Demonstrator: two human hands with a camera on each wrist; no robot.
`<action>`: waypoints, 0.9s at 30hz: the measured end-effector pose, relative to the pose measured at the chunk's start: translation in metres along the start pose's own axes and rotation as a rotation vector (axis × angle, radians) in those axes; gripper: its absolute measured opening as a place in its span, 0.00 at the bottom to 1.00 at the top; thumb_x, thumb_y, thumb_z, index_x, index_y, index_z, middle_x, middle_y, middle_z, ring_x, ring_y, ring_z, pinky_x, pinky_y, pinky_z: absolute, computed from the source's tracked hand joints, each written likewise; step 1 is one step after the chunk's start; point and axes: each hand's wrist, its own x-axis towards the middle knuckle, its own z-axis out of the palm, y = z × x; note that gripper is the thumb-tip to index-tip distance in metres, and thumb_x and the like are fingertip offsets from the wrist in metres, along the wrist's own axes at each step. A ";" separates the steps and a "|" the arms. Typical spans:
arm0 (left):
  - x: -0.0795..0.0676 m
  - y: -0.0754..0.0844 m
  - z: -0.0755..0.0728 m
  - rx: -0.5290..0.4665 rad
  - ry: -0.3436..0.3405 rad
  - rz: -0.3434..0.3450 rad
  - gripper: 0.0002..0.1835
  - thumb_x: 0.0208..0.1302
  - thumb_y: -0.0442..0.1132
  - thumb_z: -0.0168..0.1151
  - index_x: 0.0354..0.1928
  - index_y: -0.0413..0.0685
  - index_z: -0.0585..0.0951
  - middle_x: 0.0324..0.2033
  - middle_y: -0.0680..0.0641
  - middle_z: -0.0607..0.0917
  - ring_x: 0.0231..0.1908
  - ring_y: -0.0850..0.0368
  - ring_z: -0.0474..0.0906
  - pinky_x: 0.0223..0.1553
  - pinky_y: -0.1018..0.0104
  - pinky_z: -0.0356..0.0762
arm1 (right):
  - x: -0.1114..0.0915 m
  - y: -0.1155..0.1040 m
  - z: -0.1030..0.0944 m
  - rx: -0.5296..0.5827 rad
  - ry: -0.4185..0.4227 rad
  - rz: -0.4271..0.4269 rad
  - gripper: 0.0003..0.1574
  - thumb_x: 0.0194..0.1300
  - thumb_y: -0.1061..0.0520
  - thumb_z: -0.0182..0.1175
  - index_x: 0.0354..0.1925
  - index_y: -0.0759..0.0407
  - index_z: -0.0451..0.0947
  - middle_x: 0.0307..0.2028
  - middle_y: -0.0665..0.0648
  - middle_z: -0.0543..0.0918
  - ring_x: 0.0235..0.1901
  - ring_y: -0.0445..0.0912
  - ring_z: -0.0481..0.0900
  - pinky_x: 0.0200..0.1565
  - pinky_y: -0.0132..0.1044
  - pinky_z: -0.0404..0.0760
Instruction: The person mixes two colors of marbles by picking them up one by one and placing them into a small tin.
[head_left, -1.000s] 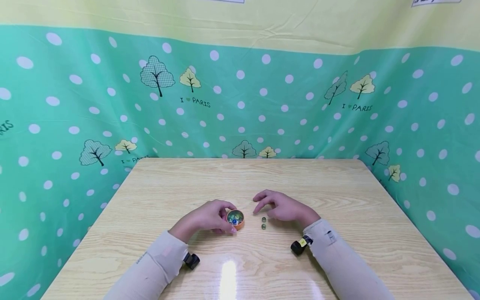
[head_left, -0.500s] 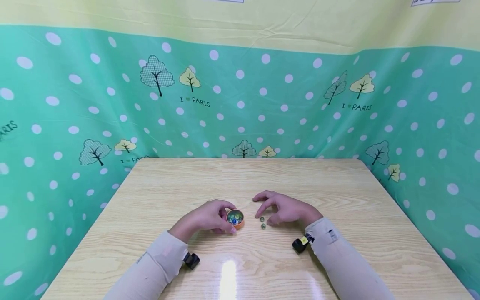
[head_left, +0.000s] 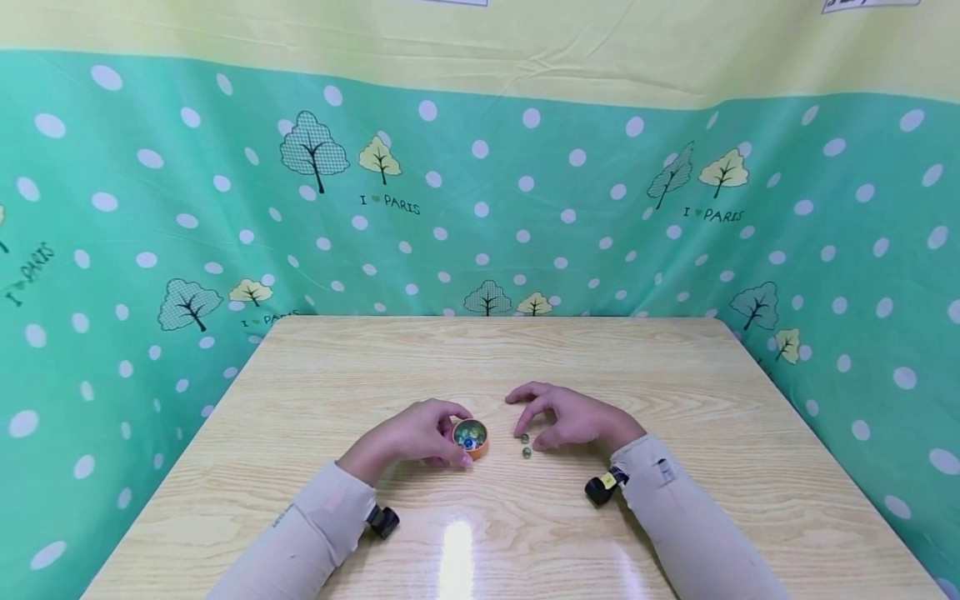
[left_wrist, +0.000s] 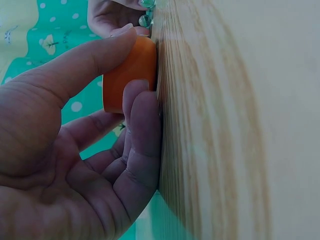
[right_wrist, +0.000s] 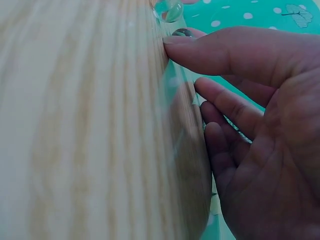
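My left hand [head_left: 423,433] grips a small round orange tub [head_left: 482,451] at its side, thumb and fingers curved round the wall. Several glass marbles [head_left: 470,437], one of them deep blue, lie inside it. In the left wrist view the orange wall [left_wrist: 131,70] shows between thumb and fingers, low at the tabletop. To the right, two greenish clear marbles rest on the table, a farther one [head_left: 524,438] and a nearer one [head_left: 527,453]. My right hand [head_left: 573,419] has its thumb and index finger spread on either side of the farther marble, tips close to it.
The light wood-grain table [head_left: 375,350] carries a bright glare patch near its front. A green and yellow printed cloth [head_left: 480,192] hangs behind and along both sides. Each wrist wears a small black camera, the left one [head_left: 384,522] and the right one [head_left: 599,490].
My right hand has shifted slightly right and nearer, its thumb and index coming closer round the farther marble, which has slid a little left. The left hand and tub have stayed put.
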 end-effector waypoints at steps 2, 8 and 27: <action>0.000 0.000 0.000 -0.003 0.000 0.000 0.40 0.49 0.43 0.85 0.65 0.46 0.78 0.32 0.43 0.83 0.25 0.52 0.84 0.28 0.59 0.84 | 0.000 0.001 0.000 0.002 0.004 0.002 0.17 0.56 0.61 0.76 0.41 0.41 0.90 0.73 0.52 0.69 0.76 0.56 0.59 0.74 0.64 0.56; 0.000 0.001 0.000 0.000 0.001 -0.002 0.41 0.49 0.43 0.85 0.65 0.46 0.77 0.32 0.43 0.82 0.25 0.53 0.84 0.28 0.59 0.84 | 0.001 0.000 0.000 0.007 0.005 0.015 0.16 0.55 0.62 0.77 0.40 0.43 0.89 0.73 0.52 0.69 0.76 0.55 0.59 0.75 0.60 0.56; -0.003 0.003 -0.001 0.013 0.003 -0.021 0.38 0.49 0.46 0.85 0.64 0.51 0.80 0.35 0.43 0.82 0.26 0.52 0.84 0.29 0.59 0.84 | 0.003 0.006 0.002 0.016 0.024 0.015 0.11 0.57 0.57 0.77 0.36 0.41 0.88 0.71 0.48 0.71 0.75 0.54 0.62 0.74 0.60 0.59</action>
